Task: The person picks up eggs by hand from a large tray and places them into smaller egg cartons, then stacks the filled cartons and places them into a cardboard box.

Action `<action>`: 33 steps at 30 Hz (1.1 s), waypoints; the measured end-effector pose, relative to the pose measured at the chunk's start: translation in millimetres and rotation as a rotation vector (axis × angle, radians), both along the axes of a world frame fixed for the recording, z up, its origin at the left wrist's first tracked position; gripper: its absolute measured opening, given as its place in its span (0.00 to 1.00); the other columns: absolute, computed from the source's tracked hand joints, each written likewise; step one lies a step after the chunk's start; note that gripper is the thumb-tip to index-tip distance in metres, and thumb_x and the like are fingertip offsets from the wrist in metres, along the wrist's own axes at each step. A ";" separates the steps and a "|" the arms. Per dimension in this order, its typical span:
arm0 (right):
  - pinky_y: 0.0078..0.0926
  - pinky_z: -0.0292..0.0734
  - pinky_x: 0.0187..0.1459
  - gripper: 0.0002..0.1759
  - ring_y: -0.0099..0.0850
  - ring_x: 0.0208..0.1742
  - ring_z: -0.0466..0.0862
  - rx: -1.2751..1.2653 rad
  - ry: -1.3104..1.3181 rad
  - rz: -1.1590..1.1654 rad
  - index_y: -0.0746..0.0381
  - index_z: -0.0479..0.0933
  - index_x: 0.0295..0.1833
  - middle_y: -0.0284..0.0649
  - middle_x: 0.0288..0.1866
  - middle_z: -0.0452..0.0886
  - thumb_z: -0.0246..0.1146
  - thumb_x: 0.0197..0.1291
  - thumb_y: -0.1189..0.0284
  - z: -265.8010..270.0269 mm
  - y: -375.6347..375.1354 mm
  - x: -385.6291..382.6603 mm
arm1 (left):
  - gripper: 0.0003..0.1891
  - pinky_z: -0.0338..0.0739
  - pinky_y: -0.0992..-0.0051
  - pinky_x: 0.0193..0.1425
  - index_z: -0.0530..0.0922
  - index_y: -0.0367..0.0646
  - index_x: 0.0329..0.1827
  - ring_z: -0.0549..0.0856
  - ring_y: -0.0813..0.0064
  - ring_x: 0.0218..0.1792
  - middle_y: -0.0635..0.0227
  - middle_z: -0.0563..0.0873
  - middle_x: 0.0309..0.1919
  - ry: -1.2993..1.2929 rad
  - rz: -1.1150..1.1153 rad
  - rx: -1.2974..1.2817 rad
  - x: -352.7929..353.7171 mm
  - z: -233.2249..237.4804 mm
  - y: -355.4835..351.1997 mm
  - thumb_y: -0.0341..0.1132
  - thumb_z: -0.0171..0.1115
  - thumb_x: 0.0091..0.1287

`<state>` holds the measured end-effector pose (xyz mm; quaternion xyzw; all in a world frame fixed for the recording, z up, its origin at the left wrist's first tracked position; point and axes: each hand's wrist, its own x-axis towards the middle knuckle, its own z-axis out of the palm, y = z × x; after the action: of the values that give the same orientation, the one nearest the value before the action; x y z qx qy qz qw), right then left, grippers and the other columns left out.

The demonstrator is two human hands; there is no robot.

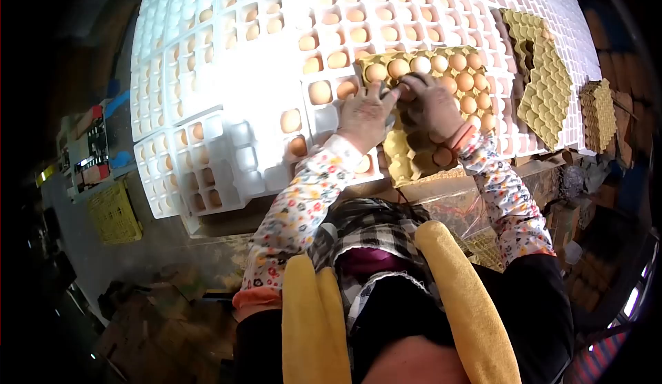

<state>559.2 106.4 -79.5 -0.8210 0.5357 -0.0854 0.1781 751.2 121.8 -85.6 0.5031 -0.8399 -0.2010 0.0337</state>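
A yellow moulded egg tray (394,148) lies in front of me on the white trays, its back and right-hand cups holding brown eggs (465,82). My left hand (365,116) is over its left part with the fingers curled down; what they close on is hidden. Close beside it, my right hand (433,108) bends its fingers around an egg (407,93) near the tray's middle. The fingertips of both hands almost meet. Some front-left cups show bare, and one egg (442,156) sits in shadow below my right wrist.
White egg trays (238,135), many with eggs in their cups, cover the table; strong glare hides part of them. Yellow trays (545,84) lie to the right, with a stack of trays (598,116) beyond. A yellow crate (114,213) stands at the left.
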 end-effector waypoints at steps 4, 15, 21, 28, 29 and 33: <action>0.37 0.75 0.53 0.30 0.45 0.52 0.78 0.073 -0.022 0.163 0.57 0.72 0.60 0.42 0.54 0.77 0.68 0.49 0.67 -4.3 -25.2 -20.4 | 0.23 0.79 0.64 0.53 0.76 0.48 0.59 0.80 0.57 0.54 0.53 0.77 0.54 0.233 0.375 0.152 -7.4 22.9 -13.0 0.38 0.67 0.59; 0.39 0.76 0.52 0.24 0.45 0.49 0.82 0.082 0.115 0.325 0.59 0.80 0.51 0.42 0.49 0.79 0.71 0.49 0.61 -17.7 -99.6 -5.1 | 0.24 0.78 0.62 0.52 0.77 0.43 0.55 0.82 0.55 0.47 0.54 0.82 0.40 0.173 0.373 0.080 -8.6 -5.7 -62.2 0.42 0.71 0.57; 0.18 0.77 0.43 0.25 0.24 0.45 0.83 0.848 -1.176 -0.085 0.62 0.71 0.61 0.39 0.48 0.82 0.66 0.57 0.76 6.5 -113.9 -111.5 | 0.22 0.79 0.82 0.38 0.75 0.40 0.59 0.83 0.77 0.37 0.64 0.82 0.45 1.156 0.653 0.617 -39.5 7.0 -76.7 0.25 0.65 0.60; 0.36 0.76 0.54 0.20 0.43 0.55 0.78 0.139 0.265 0.234 0.51 0.80 0.52 0.45 0.62 0.72 0.68 0.50 0.65 31.8 -110.5 -99.6 | 0.27 0.76 0.65 0.56 0.81 0.47 0.56 0.80 0.61 0.51 0.53 0.77 0.56 -0.215 0.020 0.074 -97.6 28.3 -112.6 0.56 0.64 0.60; 0.35 0.76 0.54 0.19 0.43 0.57 0.77 0.076 0.395 0.286 0.50 0.81 0.52 0.44 0.63 0.72 0.66 0.52 0.64 25.7 -110.6 -91.8 | 0.27 0.76 0.65 0.54 0.81 0.46 0.55 0.81 0.62 0.50 0.53 0.78 0.55 -0.090 0.063 0.073 -86.2 20.9 -114.1 0.56 0.64 0.61; 0.38 0.73 0.58 0.34 0.50 0.60 0.73 -0.022 0.348 0.325 0.51 0.74 0.61 0.45 0.64 0.71 0.71 0.43 0.67 3.3 -117.6 -82.9 | 0.15 0.79 0.72 0.31 0.79 0.35 0.50 0.84 0.71 0.33 0.64 0.84 0.37 1.033 0.561 0.821 -55.8 46.1 -78.0 0.38 0.53 0.71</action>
<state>476.3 -11.3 -76.2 -0.9007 0.4181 0.0815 0.0854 695.3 43.9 -39.5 0.5125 -0.4123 -0.6970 0.2853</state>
